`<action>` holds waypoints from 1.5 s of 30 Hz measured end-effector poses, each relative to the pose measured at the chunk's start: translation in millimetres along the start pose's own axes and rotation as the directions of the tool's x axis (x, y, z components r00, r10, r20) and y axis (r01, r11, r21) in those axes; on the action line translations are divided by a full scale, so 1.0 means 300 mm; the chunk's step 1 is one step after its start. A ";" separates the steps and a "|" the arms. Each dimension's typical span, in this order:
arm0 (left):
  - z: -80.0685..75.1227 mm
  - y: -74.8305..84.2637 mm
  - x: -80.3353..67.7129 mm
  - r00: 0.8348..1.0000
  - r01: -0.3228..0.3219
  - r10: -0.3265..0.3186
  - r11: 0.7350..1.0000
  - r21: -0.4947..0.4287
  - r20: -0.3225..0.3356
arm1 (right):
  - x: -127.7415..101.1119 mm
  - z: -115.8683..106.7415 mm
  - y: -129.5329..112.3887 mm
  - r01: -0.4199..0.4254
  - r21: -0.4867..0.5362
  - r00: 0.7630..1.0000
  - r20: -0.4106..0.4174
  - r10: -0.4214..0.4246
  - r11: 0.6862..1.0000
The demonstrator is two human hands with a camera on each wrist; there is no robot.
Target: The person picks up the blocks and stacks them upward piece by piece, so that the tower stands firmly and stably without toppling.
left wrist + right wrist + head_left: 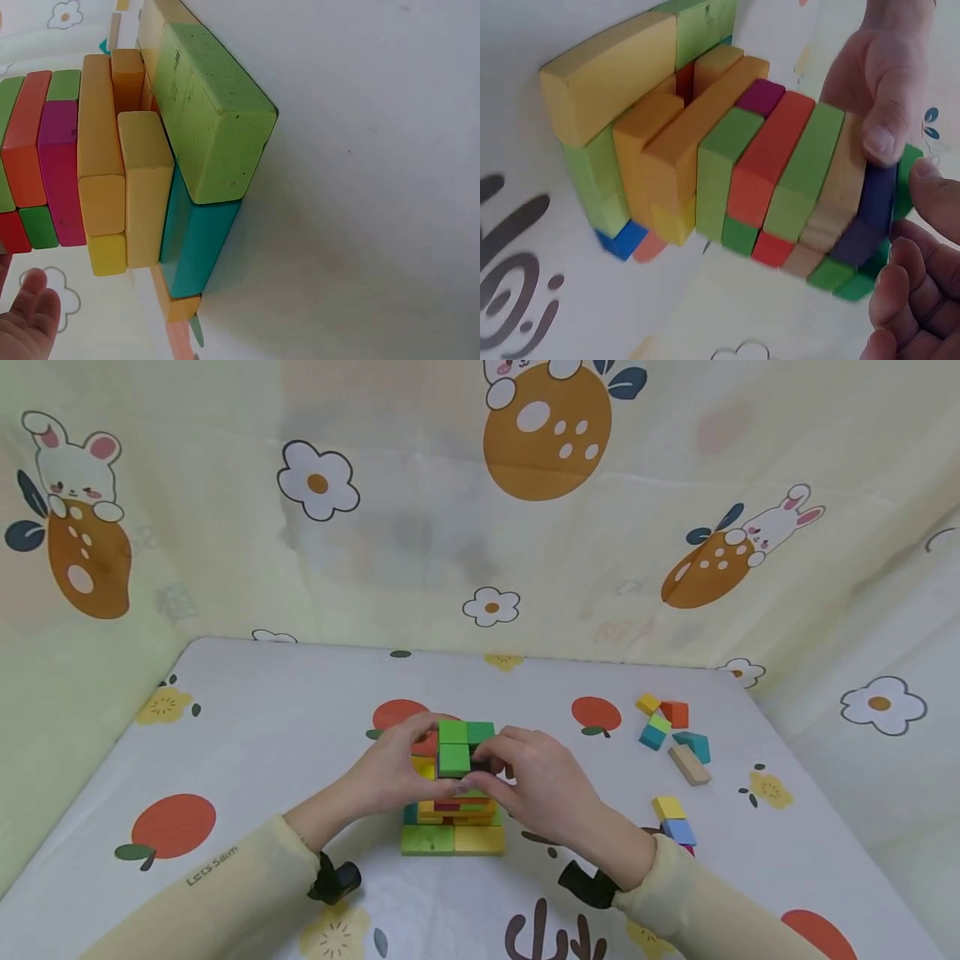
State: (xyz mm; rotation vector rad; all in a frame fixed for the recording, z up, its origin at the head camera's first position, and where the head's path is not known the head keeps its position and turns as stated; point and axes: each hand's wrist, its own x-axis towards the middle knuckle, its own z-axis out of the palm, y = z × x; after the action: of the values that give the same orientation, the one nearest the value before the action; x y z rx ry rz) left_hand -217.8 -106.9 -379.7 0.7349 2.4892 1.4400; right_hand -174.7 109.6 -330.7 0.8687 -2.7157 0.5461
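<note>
A tall stack of wooden blocks (453, 839) stands mid-table, its layers red, purple, yellow and green. My left hand (397, 764) holds the stack's upper part from the left. In the right wrist view its thumb (881, 142) presses the dark purple block (877, 191) near the top. Two curled fingertips (37, 296) of that hand show apart from the stack in the left wrist view. On the right corner of the green top layer (453, 760), my right hand (543, 777) has thumb and curled fingers around a green block (855, 285). Its grip partly hides the dark surface below.
Loose blocks lie at the right: an orange one (675, 714), a teal one (693, 745) and a natural wood one (690, 765) among several. Closer in are a yellow block (668, 807) and a blue one (679, 832). A printed curtain (420, 543) hangs behind the table.
</note>
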 end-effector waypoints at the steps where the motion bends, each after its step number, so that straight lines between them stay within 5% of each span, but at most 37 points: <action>1: 0.001 0.000 0.000 1.000 0.004 -0.004 1.000 0.001 -0.001 | -0.005 -0.006 0.007 -0.012 0.009 1.000 0.005 0.012 1.000; 6: 0.007 0.005 0.003 1.000 0.027 -0.027 1.000 0.009 -0.006 | -0.043 -0.051 0.112 -0.068 0.083 0.998 0.022 0.066 0.994; 12: 0.009 0.007 0.004 0.998 0.061 -0.061 0.998 0.017 -0.013 | -0.092 -0.109 0.364 -0.234 0.107 0.972 0.022 0.233 0.966; 17: 0.009 0.005 -0.001 0.997 0.071 -0.071 0.997 0.010 -0.014 | -0.144 -0.150 0.611 -0.470 0.049 0.882 0.052 0.468 0.881; 21: 0.009 0.003 -0.006 0.998 0.070 -0.069 0.998 0.011 -0.013 | -0.185 -0.152 0.748 -0.589 -0.023 0.797 0.152 0.585 0.808; 27: 0.008 0.005 -0.005 0.998 0.067 -0.067 0.998 0.014 -0.013 | -0.210 -0.130 0.827 -0.597 -0.182 0.725 0.294 0.623 0.781; 32: 0.011 0.006 -0.004 0.997 0.073 -0.073 0.997 0.012 -0.013 | -0.217 -0.113 0.834 -0.632 -0.260 0.656 0.322 0.682 0.730; 37: 0.013 0.003 -0.003 0.997 0.076 -0.076 0.997 0.017 -0.012 | -0.227 -0.100 0.831 -0.648 -0.247 0.644 0.326 0.692 0.720; 45: 0.011 0.000 0.000 0.998 0.062 -0.062 0.998 0.017 -0.015 | -0.220 -0.083 0.765 -0.582 -0.148 0.714 0.376 0.590 0.799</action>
State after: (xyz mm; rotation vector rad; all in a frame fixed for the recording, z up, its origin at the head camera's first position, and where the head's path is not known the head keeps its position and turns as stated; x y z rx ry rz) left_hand -216.6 -104.3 -381.4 0.6462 2.5152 1.4098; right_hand -256.4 326.5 -393.4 0.0634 -3.3830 0.4844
